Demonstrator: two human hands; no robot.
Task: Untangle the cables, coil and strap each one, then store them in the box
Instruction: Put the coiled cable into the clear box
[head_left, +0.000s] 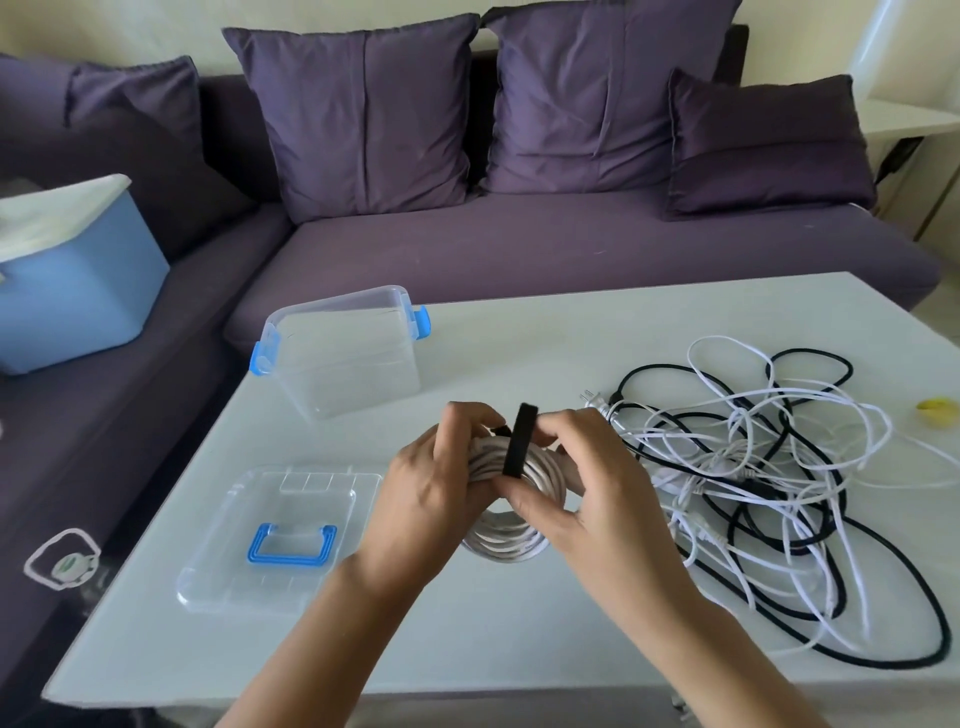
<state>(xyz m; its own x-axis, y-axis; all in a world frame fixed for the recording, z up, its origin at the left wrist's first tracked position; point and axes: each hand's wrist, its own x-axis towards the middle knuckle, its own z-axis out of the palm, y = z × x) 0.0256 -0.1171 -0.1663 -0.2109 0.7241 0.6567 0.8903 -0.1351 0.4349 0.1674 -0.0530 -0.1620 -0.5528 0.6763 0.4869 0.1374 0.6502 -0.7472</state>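
One white coil (504, 545), mid-frame over surface (519, 623): left hand (431, 488) grips it, right hand (587, 488) pinches black strap (519, 441). Judgement: cinch strap snug before fastening. Box (363, 374) open, left of centre.

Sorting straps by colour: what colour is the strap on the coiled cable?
The strap is black; head view.

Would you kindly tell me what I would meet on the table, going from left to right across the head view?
Clear lid → coiled white cable with a black strap around it → tangle of black and white cables → small yellow object.
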